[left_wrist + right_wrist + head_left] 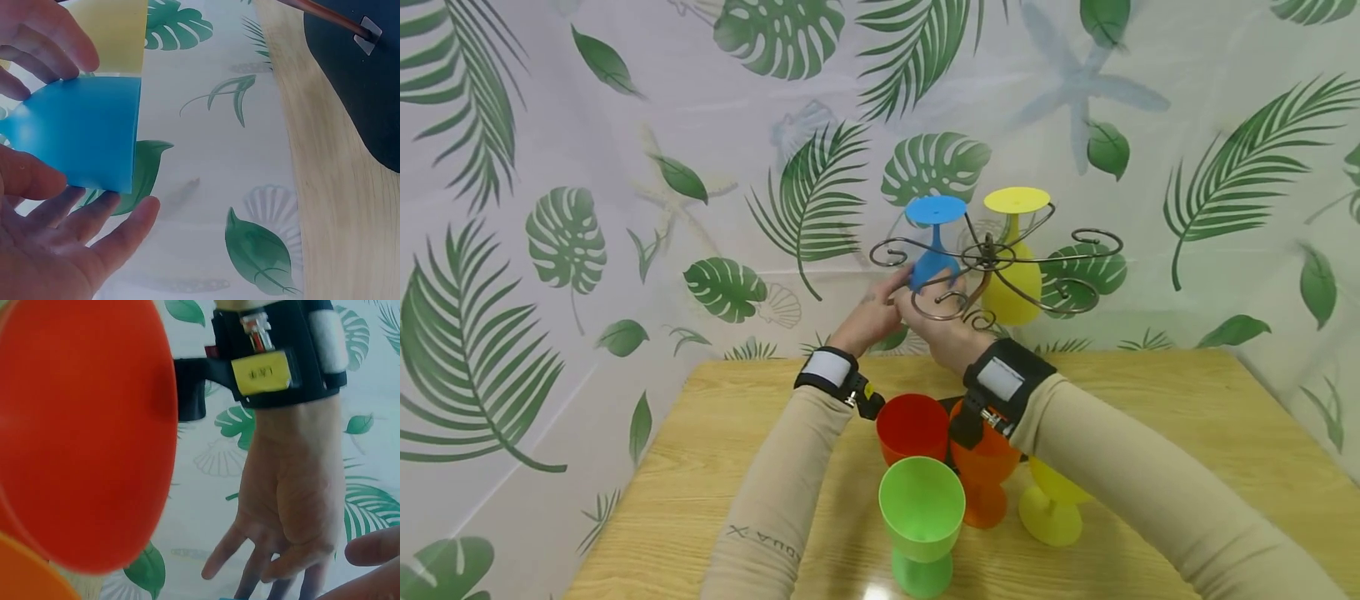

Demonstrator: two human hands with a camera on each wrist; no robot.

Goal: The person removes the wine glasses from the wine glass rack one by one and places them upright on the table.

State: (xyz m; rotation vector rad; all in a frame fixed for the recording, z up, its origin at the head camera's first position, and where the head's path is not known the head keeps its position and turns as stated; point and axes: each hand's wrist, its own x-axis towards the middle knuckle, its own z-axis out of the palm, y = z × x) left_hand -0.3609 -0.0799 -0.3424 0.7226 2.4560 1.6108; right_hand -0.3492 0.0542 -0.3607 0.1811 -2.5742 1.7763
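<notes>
A blue plastic goblet (934,265) hangs upside down at the left of a curled-wire stemware rack (988,254). My left hand (874,315) holds its bowl from the left. The left wrist view shows the left thumb and fingers on the lower side of the blue bowl (94,134). My right hand (942,317) grips the same bowl from the other side, its fingers (56,37) curled over the upper edge in that view. Most of the right hand is out of the right wrist view, where the left hand (290,494) shows in the middle.
Another upside-down goblet, yellow (1017,275), hangs beside the blue one. On the wooden table (737,433) stand upright red (912,425), green (922,508), orange (985,475) and yellow (1051,512) goblets, close under the forearms. The rack's black base (356,75) lies behind them.
</notes>
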